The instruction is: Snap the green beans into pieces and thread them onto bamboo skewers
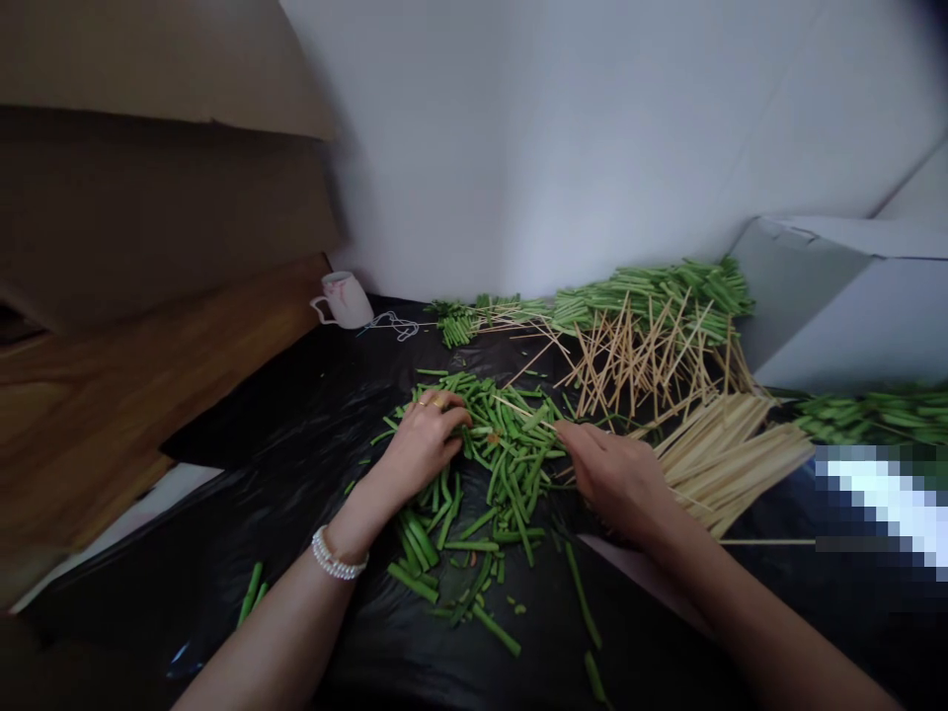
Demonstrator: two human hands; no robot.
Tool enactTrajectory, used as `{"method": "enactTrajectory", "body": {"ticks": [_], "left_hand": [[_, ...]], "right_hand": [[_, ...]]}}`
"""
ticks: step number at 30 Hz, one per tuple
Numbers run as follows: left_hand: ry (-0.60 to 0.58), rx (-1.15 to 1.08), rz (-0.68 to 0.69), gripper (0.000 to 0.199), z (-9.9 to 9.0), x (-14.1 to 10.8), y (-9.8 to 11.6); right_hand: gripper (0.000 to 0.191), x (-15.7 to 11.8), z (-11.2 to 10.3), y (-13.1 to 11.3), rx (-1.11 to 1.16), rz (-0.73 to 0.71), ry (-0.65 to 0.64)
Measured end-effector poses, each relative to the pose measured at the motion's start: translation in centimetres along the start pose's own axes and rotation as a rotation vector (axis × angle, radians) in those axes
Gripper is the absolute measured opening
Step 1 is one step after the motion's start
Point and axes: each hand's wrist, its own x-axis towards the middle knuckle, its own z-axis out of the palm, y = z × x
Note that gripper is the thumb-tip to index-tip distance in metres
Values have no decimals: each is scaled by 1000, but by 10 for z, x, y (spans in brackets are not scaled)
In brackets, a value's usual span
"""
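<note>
A loose pile of cut green stems [511, 484], like garlic scapes or beans, lies on black plastic sheeting [296, 415] in front of me. On the pile's left side, my left hand [430, 439] has its fingers curled round some of these stems; the fingertips are partly hidden among them. My right hand [618, 479] grips a thin wooden skewer [522, 410] at the pile's right edge. The skewer's point reaches left over the pile, and nothing threaded on it can be made out.
Bare skewers [711, 464] lie bundled to the right. Behind them are skewered green stems [659, 291] with sticks jutting forward. A white mug [347, 299] and thin string [396, 324] sit at the back left. A cardboard box [163, 188] and a white box [851, 286] flank the area.
</note>
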Motion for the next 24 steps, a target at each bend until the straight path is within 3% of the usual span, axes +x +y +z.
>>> {"method": "enactTrajectory", "body": {"ticks": [6,13,18,24], "left_hand": [[219,-94,-92,29,14,5,-10],[305,-247,-126,24,12,8,-8],[265,-349,-85,24,-8,9,2],[65,-329,36,33,-34,-9,7]], "right_hand": [[30,-1,1,2,-51,-26,8],[31,-1,1,0,-87,-54,3],[33,-4,2,1,-76,-66,3],[33,-8,7,5,-26,-79,-2]]}}
